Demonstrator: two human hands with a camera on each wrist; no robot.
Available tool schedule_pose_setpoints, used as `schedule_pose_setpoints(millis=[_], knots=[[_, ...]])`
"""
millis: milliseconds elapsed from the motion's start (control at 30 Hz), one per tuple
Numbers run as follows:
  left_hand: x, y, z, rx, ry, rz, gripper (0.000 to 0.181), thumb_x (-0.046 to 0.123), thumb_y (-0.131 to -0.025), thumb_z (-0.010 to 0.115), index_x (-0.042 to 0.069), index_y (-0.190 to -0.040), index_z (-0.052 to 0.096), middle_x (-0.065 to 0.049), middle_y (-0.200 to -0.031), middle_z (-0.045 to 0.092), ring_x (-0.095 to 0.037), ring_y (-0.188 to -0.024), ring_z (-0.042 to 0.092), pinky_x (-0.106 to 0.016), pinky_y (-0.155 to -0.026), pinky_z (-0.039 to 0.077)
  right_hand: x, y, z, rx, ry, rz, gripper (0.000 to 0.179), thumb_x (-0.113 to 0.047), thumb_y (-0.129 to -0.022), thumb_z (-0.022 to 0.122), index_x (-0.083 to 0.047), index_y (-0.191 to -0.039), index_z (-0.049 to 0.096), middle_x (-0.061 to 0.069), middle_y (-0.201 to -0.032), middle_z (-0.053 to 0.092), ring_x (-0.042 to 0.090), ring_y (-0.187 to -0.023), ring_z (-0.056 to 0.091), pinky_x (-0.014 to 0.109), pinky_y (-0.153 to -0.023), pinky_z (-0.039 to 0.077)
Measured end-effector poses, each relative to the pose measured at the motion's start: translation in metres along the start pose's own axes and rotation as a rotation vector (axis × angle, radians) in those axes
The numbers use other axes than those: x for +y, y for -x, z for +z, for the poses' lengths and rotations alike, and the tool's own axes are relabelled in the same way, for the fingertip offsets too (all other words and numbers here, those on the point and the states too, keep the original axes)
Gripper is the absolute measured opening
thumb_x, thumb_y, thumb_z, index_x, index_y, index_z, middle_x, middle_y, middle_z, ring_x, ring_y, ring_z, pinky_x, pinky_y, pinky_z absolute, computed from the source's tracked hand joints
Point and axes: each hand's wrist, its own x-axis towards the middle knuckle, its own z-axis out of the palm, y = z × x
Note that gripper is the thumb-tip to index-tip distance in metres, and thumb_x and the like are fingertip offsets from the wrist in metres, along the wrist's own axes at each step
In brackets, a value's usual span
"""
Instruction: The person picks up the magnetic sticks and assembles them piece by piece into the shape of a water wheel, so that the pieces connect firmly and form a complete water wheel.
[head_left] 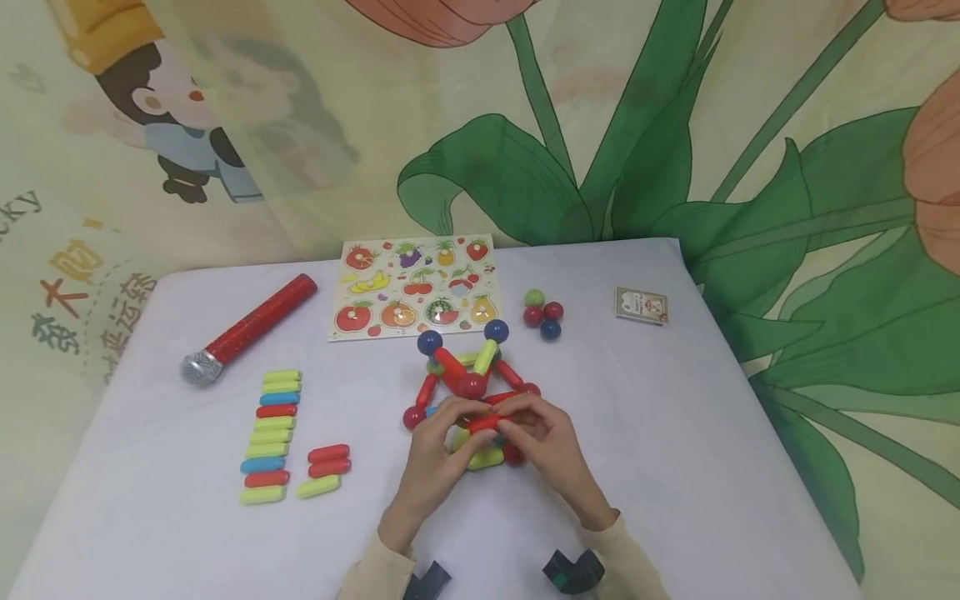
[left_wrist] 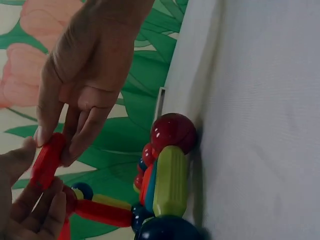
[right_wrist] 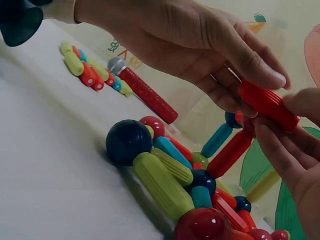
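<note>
Surface: table [head_left: 675, 458] under a pale, smooth cover, its far edge against a printed backdrop [head_left: 495, 179] with large green leaves, peach-coloured tulips and, at the left, a cartoon figure with lettering. On the table: red microphone [head_left: 258, 321] with a silver head, lying aslant at the far left; fruit picture board [head_left: 390, 302] at the back; loose balls [head_left: 552, 311] in green, red and blue, clustered to its right; small card box [head_left: 641, 306] farther right. At the left, a column of rods [head_left: 273, 423] in yellow-green, blue and red, with three further rods [head_left: 328, 469] just beside it.

Specimen: red rod [head_left: 483, 423], short and opaque, with ridged grooves along its side in the right wrist view. Nearby is a ball-and-rod frame [head_left: 472, 386]: dark blue, red and green balls joined by red, blue and yellow-green rods, some standing tilted upward.

Grip: left hand [head_left: 442, 442] pinches one end of the red rod between thumb and fingers; right hand [head_left: 551, 437] pinches the other end likewise. The rod spans the gap between the two sets of fingertips, raised over the near part of the frame. Contact between rod and frame: cannot tell.
</note>
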Motion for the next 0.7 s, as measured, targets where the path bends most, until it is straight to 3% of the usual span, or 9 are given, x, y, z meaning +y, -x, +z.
schedule_pose_setpoints(millis=[167,300,400,500,700], knots=[[-0.010,0.005,-0.024,0.123,-0.095,-0.051,0.035,0.000,-0.080,0.075,0.008,-0.112,0.064,-0.001,-0.104,0.067,-0.016,-0.093,0.063,-0.032,-0.080,0.055,0.006,-0.011,-0.013,0.183,-0.016,0.048,0.024,0.001,-0.089,0.064,0.005,-0.112,0.057,0.025,-0.110,0.059,0.014,-0.095,0.066,0.027,-0.084,0.054],[-0.025,0.016,-0.061,0.167,-0.224,-0.208,0.029,0.000,-0.085,0.069,0.008,-0.113,0.064,0.000,-0.108,0.067,-0.013,-0.098,0.062,-0.026,-0.084,0.053,0.012,-0.020,-0.022,0.260,-0.006,0.079,0.027,-0.001,-0.089,0.065,0.004,-0.115,0.056,0.023,-0.112,0.061,0.019,-0.093,0.068,0.027,-0.084,0.054],[-0.034,0.028,-0.091,0.128,-0.356,-0.356,0.029,0.000,-0.090,0.064,0.011,-0.116,0.062,-0.002,-0.114,0.065,-0.017,-0.108,0.060,-0.034,-0.090,0.053,0.013,-0.025,-0.022,0.250,-0.015,0.087,0.029,-0.002,-0.090,0.065,0.004,-0.116,0.056,0.023,-0.113,0.061,0.023,-0.093,0.068,0.027,-0.085,0.054],[-0.039,0.040,-0.114,0.044,-0.454,-0.462,0.032,0.001,-0.091,0.061,0.011,-0.121,0.058,-0.007,-0.121,0.062,-0.025,-0.116,0.056,-0.048,-0.093,0.049,0.013,-0.027,-0.019,0.228,-0.033,0.096,0.030,-0.003,-0.089,0.065,0.004,-0.117,0.055,0.025,-0.115,0.060,0.021,-0.094,0.067,0.027,-0.085,0.054],[-0.042,0.048,-0.133,-0.125,-0.517,-0.590,0.037,0.001,-0.089,0.062,0.006,-0.126,0.057,-0.015,-0.125,0.060,-0.036,-0.122,0.050,-0.057,-0.099,0.042,0.012,-0.029,-0.013,0.217,-0.030,0.113,0.030,-0.003,-0.090,0.065,0.003,-0.118,0.055,0.024,-0.117,0.059,0.014,-0.098,0.067,0.027,-0.086,0.053]])
